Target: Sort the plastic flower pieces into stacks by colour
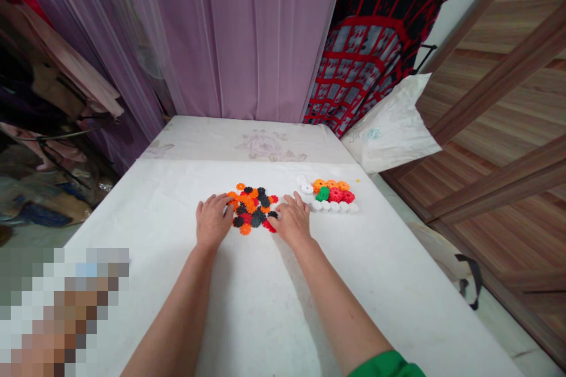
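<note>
A loose heap of flat, notched plastic discs (249, 205), shaped like snowflakes in orange, black and red, lies on the white tabletop. My left hand (214, 222) rests at the heap's left edge, fingers apart, with fingertips by the orange discs. On the other side, my right hand (292, 219) has its fingers spread and its thumb against the black and red discs. Neither hand shows a disc lifted in it. Right of my right hand stand rows of stacked discs: orange (331, 185), green (322, 194), red (342, 195) and white (335, 207).
The table (256, 312) has a white cover with a flower print at its far end. Behind it hangs a purple curtain (239, 35). A white bag (393, 129) leans at the far right corner, near wooden doors (508, 112). Clothes (66, 53) hang at left.
</note>
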Tool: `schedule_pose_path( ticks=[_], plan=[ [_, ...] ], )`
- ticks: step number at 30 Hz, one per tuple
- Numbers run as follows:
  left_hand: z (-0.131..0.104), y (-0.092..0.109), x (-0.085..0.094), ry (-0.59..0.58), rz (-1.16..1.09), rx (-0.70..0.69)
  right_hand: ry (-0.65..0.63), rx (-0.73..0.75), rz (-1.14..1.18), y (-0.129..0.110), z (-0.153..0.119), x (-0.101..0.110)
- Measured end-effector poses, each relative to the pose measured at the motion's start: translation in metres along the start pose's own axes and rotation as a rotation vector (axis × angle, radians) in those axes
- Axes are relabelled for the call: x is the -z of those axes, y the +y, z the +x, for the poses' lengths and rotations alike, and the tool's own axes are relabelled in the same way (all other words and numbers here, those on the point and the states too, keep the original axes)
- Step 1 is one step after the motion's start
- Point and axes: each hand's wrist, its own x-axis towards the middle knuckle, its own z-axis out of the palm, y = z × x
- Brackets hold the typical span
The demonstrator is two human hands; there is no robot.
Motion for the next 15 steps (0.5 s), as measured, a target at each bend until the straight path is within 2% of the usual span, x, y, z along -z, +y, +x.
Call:
schedule_pose_path(
  ticks=[15],
  plan=[
    [0.0006,-0.0004,-0.001,0.001,-0.003,0.0,-0.044,-0.058,0.087,0.0023,0.006,-0.0025]
  ],
)
